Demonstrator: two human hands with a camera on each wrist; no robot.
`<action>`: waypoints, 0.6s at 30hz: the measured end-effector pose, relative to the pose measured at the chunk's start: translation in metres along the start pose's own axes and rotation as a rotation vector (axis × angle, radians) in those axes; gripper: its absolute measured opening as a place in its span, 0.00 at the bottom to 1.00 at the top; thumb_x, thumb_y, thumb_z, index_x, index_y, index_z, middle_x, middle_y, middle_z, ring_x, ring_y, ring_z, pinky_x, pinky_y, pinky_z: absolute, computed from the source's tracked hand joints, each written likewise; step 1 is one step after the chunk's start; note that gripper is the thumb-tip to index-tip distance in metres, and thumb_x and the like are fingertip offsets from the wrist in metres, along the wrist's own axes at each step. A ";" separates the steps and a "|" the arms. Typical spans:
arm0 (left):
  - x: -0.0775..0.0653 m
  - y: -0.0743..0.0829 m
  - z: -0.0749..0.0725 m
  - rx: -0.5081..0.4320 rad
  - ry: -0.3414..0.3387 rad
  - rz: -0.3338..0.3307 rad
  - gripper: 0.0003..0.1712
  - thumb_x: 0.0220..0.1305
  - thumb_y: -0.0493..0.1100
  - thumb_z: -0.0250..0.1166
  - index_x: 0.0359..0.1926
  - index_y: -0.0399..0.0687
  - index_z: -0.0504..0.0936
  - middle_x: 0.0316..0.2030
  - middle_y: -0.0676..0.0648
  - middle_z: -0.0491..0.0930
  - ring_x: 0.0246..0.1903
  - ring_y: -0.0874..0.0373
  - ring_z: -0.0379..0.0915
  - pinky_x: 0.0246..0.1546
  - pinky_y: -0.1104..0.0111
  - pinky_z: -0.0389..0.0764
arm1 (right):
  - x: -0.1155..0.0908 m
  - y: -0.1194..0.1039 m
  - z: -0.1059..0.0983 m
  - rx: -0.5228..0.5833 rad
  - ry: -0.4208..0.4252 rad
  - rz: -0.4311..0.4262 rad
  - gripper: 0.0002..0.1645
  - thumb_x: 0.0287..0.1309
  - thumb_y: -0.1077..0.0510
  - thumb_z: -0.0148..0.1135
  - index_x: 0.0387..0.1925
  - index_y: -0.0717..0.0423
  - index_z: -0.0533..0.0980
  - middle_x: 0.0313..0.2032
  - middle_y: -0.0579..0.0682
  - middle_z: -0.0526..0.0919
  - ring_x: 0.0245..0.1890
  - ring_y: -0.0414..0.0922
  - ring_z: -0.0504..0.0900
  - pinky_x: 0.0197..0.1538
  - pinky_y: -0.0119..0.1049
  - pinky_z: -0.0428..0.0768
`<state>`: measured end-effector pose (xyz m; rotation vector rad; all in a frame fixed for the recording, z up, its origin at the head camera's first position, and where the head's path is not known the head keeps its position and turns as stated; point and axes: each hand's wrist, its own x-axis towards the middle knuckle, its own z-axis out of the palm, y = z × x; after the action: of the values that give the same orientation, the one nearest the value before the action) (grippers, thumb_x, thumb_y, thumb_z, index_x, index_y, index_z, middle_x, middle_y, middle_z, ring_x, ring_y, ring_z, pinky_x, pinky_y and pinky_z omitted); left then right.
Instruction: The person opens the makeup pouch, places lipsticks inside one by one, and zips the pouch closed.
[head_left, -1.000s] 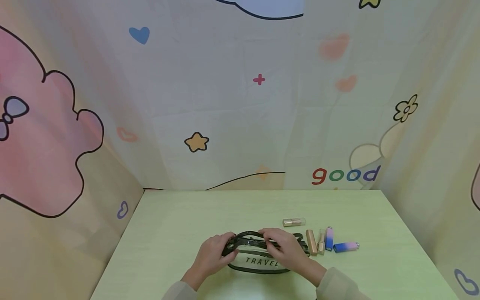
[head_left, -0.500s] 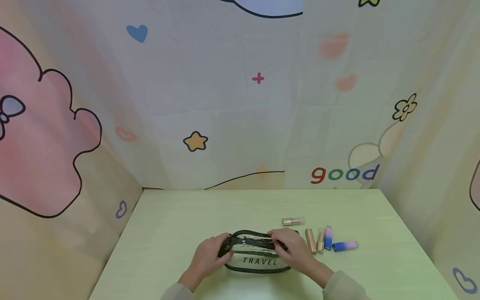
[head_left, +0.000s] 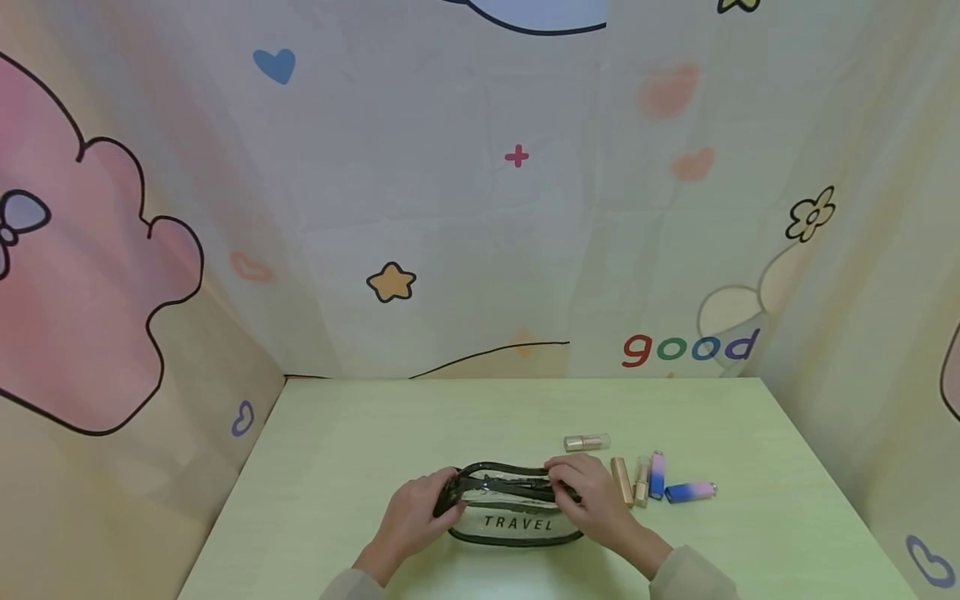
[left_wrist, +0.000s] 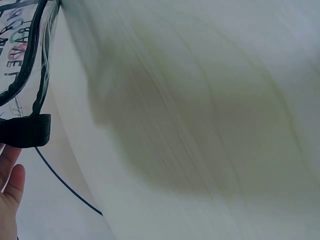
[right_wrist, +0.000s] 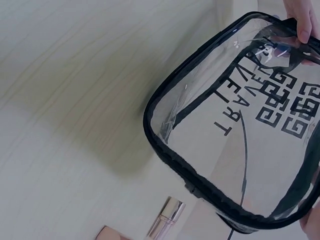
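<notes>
A clear travel pouch (head_left: pixel 517 522) with black trim and the word TRAVEL stands at the front middle of the table. My left hand (head_left: pixel 411 512) grips its left end, thumb on the front face. At the right end, my right hand (head_left: pixel 588 498) pinches the black upper edge. Between the hands the two black top edges lie apart in the middle. The right wrist view looks through the clear pouch (right_wrist: pixel 200 135), where dark square patterns and mirrored letters show. In the left wrist view a black end tab (left_wrist: pixel 25 131) sits above my left fingers (left_wrist: pixel 15 185).
Right of the pouch lie a rose-gold lipstick tube (head_left: pixel 622 482), a gold one with a clear cap (head_left: pixel 642 483) and two blue-pink tubes, one upright in view (head_left: pixel 657 475), one sideways (head_left: pixel 691 492). Another clear-capped tube (head_left: pixel 587 442) lies behind. A printed curtain (head_left: pixel 450 208) backs the table.
My right hand has moved right along the pouch's top edge to its right end. My left hand and the pouch have shifted slightly left. The lipstick tubes stay put.
</notes>
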<state>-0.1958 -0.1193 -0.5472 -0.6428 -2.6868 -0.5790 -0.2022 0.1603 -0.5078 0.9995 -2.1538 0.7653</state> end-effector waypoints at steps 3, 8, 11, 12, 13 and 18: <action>-0.001 -0.001 0.001 0.004 -0.002 -0.001 0.22 0.54 0.57 0.57 0.47 0.55 0.72 0.33 0.58 0.79 0.29 0.66 0.73 0.29 0.70 0.73 | -0.001 0.002 0.000 -0.003 0.011 0.000 0.08 0.42 0.67 0.55 0.24 0.51 0.75 0.33 0.51 0.81 0.35 0.44 0.77 0.40 0.39 0.72; -0.003 -0.003 0.001 0.013 -0.003 -0.005 0.23 0.54 0.57 0.56 0.49 0.54 0.72 0.35 0.56 0.80 0.31 0.64 0.75 0.31 0.68 0.74 | -0.004 0.004 -0.001 -0.013 0.016 0.014 0.07 0.45 0.66 0.55 0.25 0.52 0.76 0.33 0.51 0.81 0.35 0.44 0.77 0.40 0.39 0.72; -0.003 -0.003 0.000 0.012 -0.003 -0.006 0.23 0.54 0.57 0.56 0.49 0.53 0.72 0.36 0.55 0.80 0.32 0.63 0.75 0.31 0.67 0.75 | -0.005 0.004 -0.001 -0.023 0.014 0.025 0.06 0.48 0.64 0.55 0.26 0.52 0.76 0.34 0.50 0.80 0.35 0.45 0.76 0.40 0.39 0.72; -0.003 -0.004 0.000 0.012 -0.004 -0.007 0.23 0.55 0.57 0.56 0.49 0.54 0.72 0.36 0.56 0.80 0.32 0.63 0.75 0.31 0.68 0.75 | -0.005 0.004 0.000 -0.025 0.015 0.029 0.05 0.48 0.64 0.55 0.26 0.52 0.76 0.34 0.50 0.80 0.36 0.45 0.76 0.39 0.39 0.73; -0.004 -0.004 0.000 0.011 -0.009 -0.011 0.22 0.54 0.57 0.56 0.49 0.54 0.72 0.36 0.56 0.80 0.31 0.63 0.75 0.31 0.68 0.75 | -0.005 0.003 0.000 -0.026 0.015 0.033 0.05 0.48 0.64 0.55 0.26 0.52 0.76 0.34 0.50 0.80 0.35 0.46 0.76 0.39 0.39 0.73; -0.005 -0.006 -0.001 0.007 -0.024 -0.024 0.22 0.54 0.56 0.56 0.49 0.54 0.72 0.36 0.56 0.80 0.32 0.64 0.75 0.31 0.68 0.74 | -0.005 0.003 -0.001 -0.035 0.018 0.049 0.07 0.43 0.66 0.57 0.25 0.51 0.76 0.35 0.50 0.80 0.36 0.47 0.76 0.39 0.40 0.73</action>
<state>-0.1940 -0.1269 -0.5499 -0.6206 -2.7208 -0.5710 -0.2016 0.1649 -0.5120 0.9213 -2.1763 0.7539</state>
